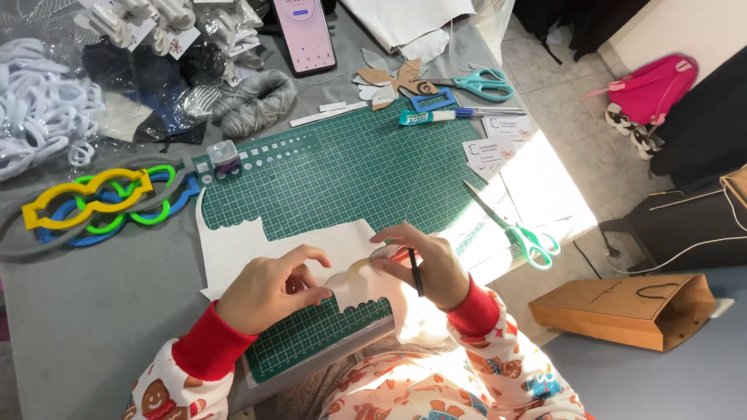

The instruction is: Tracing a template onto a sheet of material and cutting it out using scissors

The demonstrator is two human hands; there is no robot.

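White sheet material [257, 249] lies on our green cutting mat [350, 171] near the bench's front edge. Our left hand [268, 289] pinches its scalloped edge closed; our right hand [424, 264] grips a dark pen [415, 272] against it. Green-handled scissors [517, 229] rest toward the right edge; coloured ring templates [101, 204] toward the left.

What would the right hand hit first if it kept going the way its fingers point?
The right hand points left across the white sheet toward the left hand. The left hand's fingertips look like the first thing in that line, though depth is hard to judge.
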